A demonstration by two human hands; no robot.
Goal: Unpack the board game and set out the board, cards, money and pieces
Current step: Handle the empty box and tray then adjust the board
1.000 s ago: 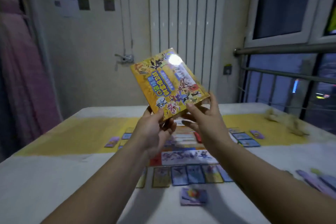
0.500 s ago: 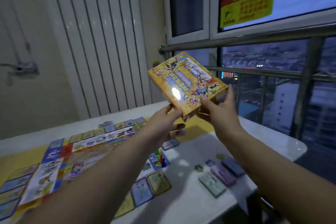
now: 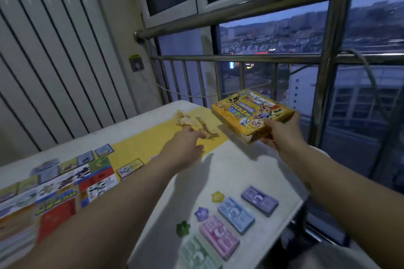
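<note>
Game box (image 3: 251,111) gripped by right hand (image 3: 277,132); left hand (image 3: 183,148), fingers loose, beside crumpled wrapper (image 3: 190,120).

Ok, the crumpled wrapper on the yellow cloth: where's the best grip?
Probably pinch the crumpled wrapper at its raised, bunched folds, coming down from above on the near side. It lies loose on the yellow cloth; its thin edges hug the cloth, but the folds stand up.
</note>
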